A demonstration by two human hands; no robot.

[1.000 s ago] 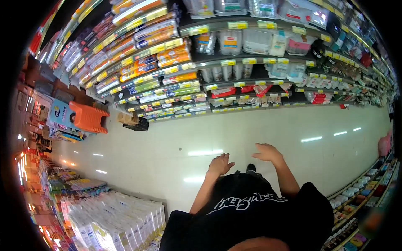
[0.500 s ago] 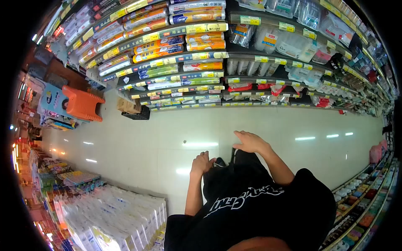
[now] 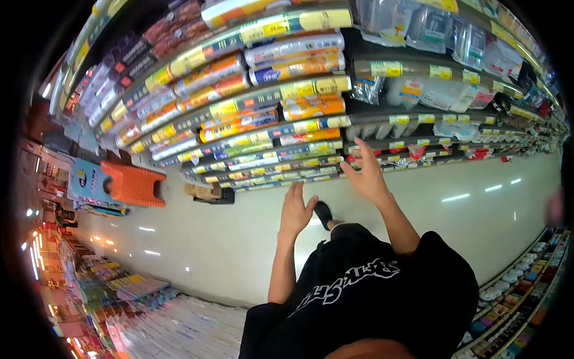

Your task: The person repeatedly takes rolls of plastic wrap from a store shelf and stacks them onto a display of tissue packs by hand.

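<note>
My left hand (image 3: 294, 210) is raised in front of me over the floor, palm inward, its fingers stretched and holding nothing. To its right, my right hand (image 3: 366, 173) reaches farther forward, thumb and fingers spread, also with nothing in it. Past my fingertips stands a shelf unit (image 3: 287, 130) with rolls in orange, white and purple wrappers (image 3: 299, 66). On its right half hang or lie clear plastic packs (image 3: 442, 96), and packs in red wrapping (image 3: 415, 151) sit lower down. Neither hand appears to touch the shelf.
Orange stacked plastic stools (image 3: 134, 184) stand at the left beside a blue panel (image 3: 85, 179). A cardboard box in a black crate (image 3: 209, 192) sits by the shelf's end. White wrapped packs (image 3: 185, 329) are piled lower left. Another shelf (image 3: 514, 293) runs along the lower right.
I have moved closer to the shelf, which looks larger now. Both hands have risen forward, and their fingers have stretched out. One shoe now shows ahead of me.
</note>
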